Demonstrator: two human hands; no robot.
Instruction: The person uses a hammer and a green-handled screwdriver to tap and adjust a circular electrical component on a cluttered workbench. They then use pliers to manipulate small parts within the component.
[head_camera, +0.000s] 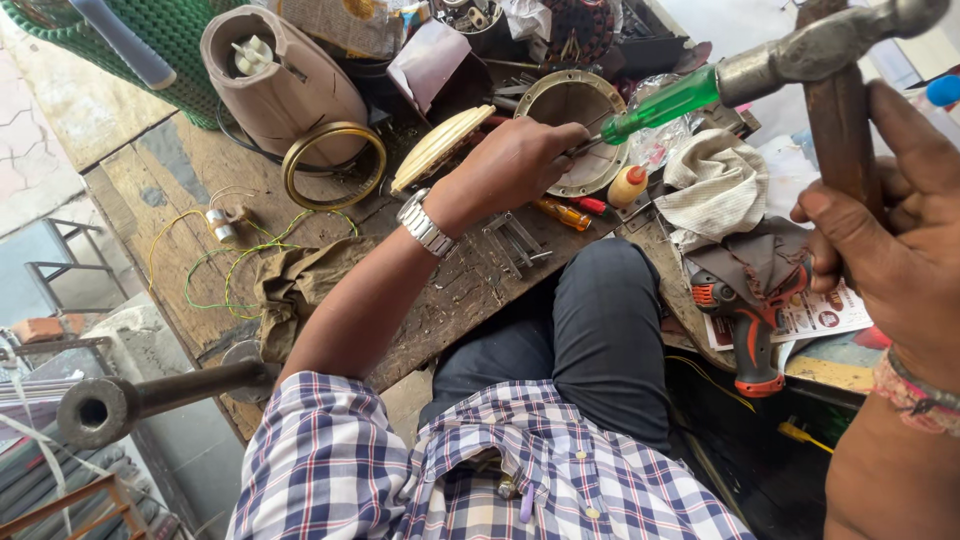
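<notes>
Head view of a cluttered wooden workbench (180, 190), seen from above the seated person's lap. The left hand (515, 165), a metal wristwatch (425, 225) on its wrist, is closed around the shaft of a screwdriver (655, 105) with a translucent green handle; the tool's tip is hidden behind the fingers, where it meets the rim of a round metal flange plate (575, 120) lying on the bench. The right hand (880, 240) is clamped around the wooden handle of a hammer (835, 60), whose steel head sits against the butt end of the green handle. A bead bracelet (915, 390) circles the right wrist.

Just left of the left hand a cream ribbed disc (440, 145) leans on edge, and farther left a brass ring (333, 165) lies flat in front of a beige mixer base (280, 80). Yellow-green wires (230, 265) trail across the board beside a crumpled olive rag (295, 285). Between the two hands lie a small orange-capped bottle (627, 186) and a pale cloth (715, 185). Below the cloth a red and black cordless drill (750, 320) rests on a printed leaflet (825, 315). A heavy steel pipe (130, 400) juts from the lower left. The person wears a plaid shirt (350, 470) and dark trousers (600, 330).
</notes>
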